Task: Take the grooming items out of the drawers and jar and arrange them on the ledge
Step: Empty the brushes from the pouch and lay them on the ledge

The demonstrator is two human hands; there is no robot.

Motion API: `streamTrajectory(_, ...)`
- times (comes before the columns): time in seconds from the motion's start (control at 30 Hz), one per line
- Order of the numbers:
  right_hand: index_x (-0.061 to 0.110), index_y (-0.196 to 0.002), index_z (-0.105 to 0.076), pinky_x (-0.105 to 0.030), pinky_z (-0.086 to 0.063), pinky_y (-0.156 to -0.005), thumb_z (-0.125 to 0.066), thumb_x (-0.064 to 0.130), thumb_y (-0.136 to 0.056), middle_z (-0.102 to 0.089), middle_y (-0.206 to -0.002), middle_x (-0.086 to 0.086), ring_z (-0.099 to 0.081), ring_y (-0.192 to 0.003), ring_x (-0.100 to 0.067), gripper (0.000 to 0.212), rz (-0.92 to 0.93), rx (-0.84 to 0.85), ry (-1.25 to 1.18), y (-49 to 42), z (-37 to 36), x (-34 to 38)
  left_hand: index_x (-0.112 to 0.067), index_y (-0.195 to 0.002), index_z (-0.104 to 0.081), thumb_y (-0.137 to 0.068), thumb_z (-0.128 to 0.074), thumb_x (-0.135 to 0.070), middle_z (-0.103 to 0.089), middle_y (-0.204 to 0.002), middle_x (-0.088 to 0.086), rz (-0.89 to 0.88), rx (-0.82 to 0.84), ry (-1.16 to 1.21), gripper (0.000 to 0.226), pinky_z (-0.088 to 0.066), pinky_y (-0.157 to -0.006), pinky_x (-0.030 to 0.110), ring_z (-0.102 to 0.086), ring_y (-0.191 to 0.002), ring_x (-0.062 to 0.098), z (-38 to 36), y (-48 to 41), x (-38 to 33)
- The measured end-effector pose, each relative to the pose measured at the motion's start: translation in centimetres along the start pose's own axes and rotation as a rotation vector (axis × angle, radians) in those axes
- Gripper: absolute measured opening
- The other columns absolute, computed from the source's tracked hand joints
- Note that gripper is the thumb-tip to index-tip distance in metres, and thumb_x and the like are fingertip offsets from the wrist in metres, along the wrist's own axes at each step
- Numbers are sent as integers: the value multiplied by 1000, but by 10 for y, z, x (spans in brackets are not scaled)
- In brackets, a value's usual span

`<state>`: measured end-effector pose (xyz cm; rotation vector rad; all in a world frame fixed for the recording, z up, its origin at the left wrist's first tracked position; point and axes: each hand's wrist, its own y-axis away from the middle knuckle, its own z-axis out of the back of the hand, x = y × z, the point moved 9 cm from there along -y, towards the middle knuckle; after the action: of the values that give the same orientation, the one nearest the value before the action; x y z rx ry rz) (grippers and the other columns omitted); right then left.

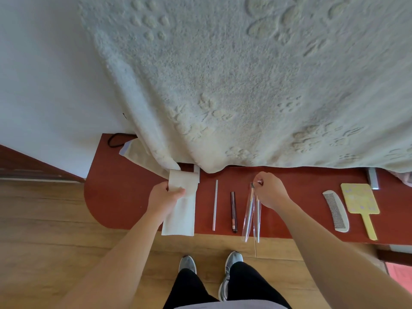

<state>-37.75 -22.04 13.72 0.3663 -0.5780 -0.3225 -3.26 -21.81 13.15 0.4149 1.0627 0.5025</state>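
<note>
My left hand (166, 196) grips a white folded cloth (181, 208) that lies on the red-brown ledge (116, 197) and hangs over its front edge. My right hand (270, 190) pinches the top of two thin brushes in clear plastic sleeves (252, 216), whose lower ends reach past the ledge's edge. Between my hands lie a slim white stick (215, 205) and a dark pencil-like stick (233, 211). To the right rest a white comb (336, 210) and a yellow hand mirror (361, 202).
A thick pale blanket (245, 85) hangs down over the back of the ledge. A black cord (114, 140) lies at the ledge's far left corner. Wooden floor (55, 219) and my grey shoes (231, 262) are below.
</note>
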Motion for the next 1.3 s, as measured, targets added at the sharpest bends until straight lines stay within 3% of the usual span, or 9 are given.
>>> streamTrajectory(0.37,23,-90,-64,-30,-42,-65,-52,18,-94,-51,-97,3,-52,-89,-18,13,66,-113,-12,-12,1,-3,-15,-86,-65,-82,-74,-24,-66,-76,-2,-41,-86,-75,14,-40,-53,22,-60,-65,13,4,-9,2)
streamTrajectory(0.77,19,-100,-63,-31,-42,-69,-61,23,-92,-53,-98,2,-53,-90,-20,9,6,-214,-48,-12,2,-20,-15,-85,-65,-79,-73,-29,-68,-80,0,17,-111,-124,18,-47,-59,31,-66,-73,19,5,-12,7)
streamTrajectory(0.93,19,-105,-63,-34,-48,-73,-61,24,-92,-54,-101,1,-55,-96,-23,14,-13,-230,-42,-11,4,-24,-21,-100,-63,-79,-76,-31,-68,-90,-7,3,-129,-126,27,-48,-62,27,-65,-81,11,8,-8,2)
streamTrajectory(1.1,20,-113,-61,-36,-50,-79,-63,26,-91,-55,-111,1,-54,-106,-21,23,-10,-239,-59,-4,9,-19,-21,-105,-61,-76,-79,-30,-69,-92,-11,-64,-161,-114,35,-53,-66,29,-67,-86,11,12,-1,-7)
streamTrajectory(1.2,21,-116,-60,-34,-49,-82,-65,27,-89,-55,-117,1,-52,-110,-19,28,-6,-239,-96,2,17,-9,-20,-117,-61,-76,-76,-36,-62,-106,-7,-133,-244,-210,47,-53,-76,32,-62,-98,13,20,9,-19)
streamTrajectory(1.3,21,-117,-60,-32,-49,-82,-66,28,-88,-55,-115,3,-54,-107,-16,30,20,-214,-113,9,22,8,-18,-119,-63,-82,-73,-33,-60,-102,-6,-249,-256,-306,41,-49,-77,29,-60,-91,11,14,24,-44)
